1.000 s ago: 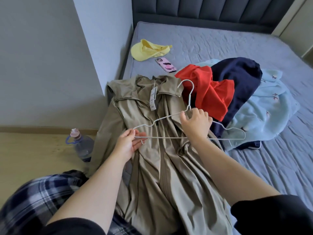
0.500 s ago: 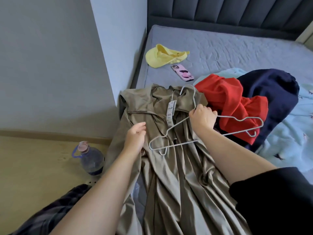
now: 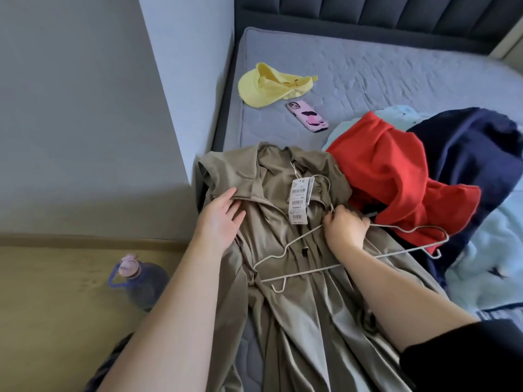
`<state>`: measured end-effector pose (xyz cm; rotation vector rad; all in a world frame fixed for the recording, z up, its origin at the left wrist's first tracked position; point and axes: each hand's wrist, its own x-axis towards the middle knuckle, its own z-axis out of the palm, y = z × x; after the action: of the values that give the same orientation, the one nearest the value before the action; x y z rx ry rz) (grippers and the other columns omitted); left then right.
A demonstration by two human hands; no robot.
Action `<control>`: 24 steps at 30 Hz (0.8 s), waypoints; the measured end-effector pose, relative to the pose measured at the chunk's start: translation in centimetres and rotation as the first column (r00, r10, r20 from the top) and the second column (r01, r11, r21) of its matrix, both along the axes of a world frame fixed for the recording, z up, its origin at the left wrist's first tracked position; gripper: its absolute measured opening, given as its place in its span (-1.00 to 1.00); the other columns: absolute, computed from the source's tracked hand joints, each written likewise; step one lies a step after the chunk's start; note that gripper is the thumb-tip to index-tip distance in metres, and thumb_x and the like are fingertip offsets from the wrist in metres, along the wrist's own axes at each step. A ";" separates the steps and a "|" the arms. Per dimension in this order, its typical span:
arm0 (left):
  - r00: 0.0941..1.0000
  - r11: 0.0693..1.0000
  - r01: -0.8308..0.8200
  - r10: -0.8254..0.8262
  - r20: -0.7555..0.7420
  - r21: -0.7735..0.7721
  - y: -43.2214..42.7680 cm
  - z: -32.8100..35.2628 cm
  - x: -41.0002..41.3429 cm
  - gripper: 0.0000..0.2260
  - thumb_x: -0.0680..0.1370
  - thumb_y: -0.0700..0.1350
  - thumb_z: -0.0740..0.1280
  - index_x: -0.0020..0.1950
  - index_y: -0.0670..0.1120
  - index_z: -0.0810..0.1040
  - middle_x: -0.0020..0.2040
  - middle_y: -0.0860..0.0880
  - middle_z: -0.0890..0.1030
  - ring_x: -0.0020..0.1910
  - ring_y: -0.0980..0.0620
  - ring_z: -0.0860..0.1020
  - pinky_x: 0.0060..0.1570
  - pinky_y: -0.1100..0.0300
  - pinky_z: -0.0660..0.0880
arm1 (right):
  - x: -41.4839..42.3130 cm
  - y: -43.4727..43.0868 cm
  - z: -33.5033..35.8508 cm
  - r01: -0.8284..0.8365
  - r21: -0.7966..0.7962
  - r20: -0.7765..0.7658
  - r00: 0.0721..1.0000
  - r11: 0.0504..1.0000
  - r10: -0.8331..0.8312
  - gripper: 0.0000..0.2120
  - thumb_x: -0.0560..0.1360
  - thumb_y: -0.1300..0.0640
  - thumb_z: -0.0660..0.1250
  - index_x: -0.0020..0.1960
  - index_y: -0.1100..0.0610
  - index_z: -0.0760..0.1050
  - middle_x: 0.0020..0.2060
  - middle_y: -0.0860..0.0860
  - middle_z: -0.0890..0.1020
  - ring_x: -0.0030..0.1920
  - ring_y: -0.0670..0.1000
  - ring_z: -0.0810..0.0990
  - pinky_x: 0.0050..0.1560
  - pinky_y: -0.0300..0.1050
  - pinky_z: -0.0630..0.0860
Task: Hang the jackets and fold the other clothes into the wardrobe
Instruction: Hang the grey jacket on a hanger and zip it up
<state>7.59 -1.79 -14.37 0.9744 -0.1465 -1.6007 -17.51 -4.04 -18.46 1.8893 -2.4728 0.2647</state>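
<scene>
While the right hand is gripping the wire hanger, the left hand has let go. Its flat fingers are now lifting the khaki jacket at the lapel, opening a shoulder.

We record two bare forearms running from the frame's lower edge to the left hand and right hand, a black sleeve at lower right, and dark plaid fabric at lower left.
</scene>
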 end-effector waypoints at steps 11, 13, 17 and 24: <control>0.980 0.980 -0.197 0.197 0.003 -0.024 4.6 2.4 0.2 -0.83 0.59 -0.35 0.22 0.13 -0.23 0.54 -0.14 -0.09 0.68 -0.22 0.07 0.64 -0.25 0.23 0.59 | -0.5 4.6 8.3 -0.109 -0.494 0.376 0.868 0.863 0.325 -0.71 0.54 0.24 0.26 -0.32 0.12 0.27 -0.49 -0.01 0.38 -0.39 0.28 0.42 -0.16 0.01 0.25; 0.976 0.979 -0.201 0.202 0.075 -0.025 5.6 2.5 0.0 -0.70 0.59 -0.39 0.18 0.28 -0.23 0.49 0.03 -0.13 0.63 -0.18 0.05 0.61 -0.24 0.28 0.58 | 0.1 4.6 10.5 -0.105 -0.557 0.378 0.851 0.824 0.364 -0.73 0.55 0.23 0.25 -0.29 0.13 0.27 -0.48 -0.01 0.38 -0.38 0.29 0.43 -0.19 0.00 0.25; 0.966 0.970 -0.240 0.242 0.088 -0.039 7.0 3.4 0.5 -0.61 0.57 -0.44 0.11 0.35 -0.20 0.46 0.25 -0.18 0.53 -0.08 0.03 0.57 -0.14 0.27 0.52 | 1.4 4.1 14.3 -0.125 -0.626 0.290 0.879 0.770 0.378 -0.77 0.55 0.19 0.22 -0.26 0.14 0.30 -0.45 0.04 0.39 -0.36 0.21 0.41 -0.07 0.07 0.31; 0.979 0.960 -0.204 0.203 -0.021 -0.193 9.3 6.8 0.1 -0.60 0.58 -0.43 0.06 0.33 -0.16 0.45 0.04 -0.11 0.64 -0.06 0.02 0.57 -0.06 0.23 0.46 | 1.8 3.3 16.8 -0.179 -0.578 0.135 0.941 0.797 0.309 -0.81 0.54 0.14 0.20 -0.18 0.23 0.45 -0.32 0.17 0.57 -0.22 0.23 0.51 -0.02 0.03 0.24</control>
<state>7.70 7.50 -7.53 0.8097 -0.1915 -1.3708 -15.74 -0.75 -1.67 1.9672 -1.9173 1.1312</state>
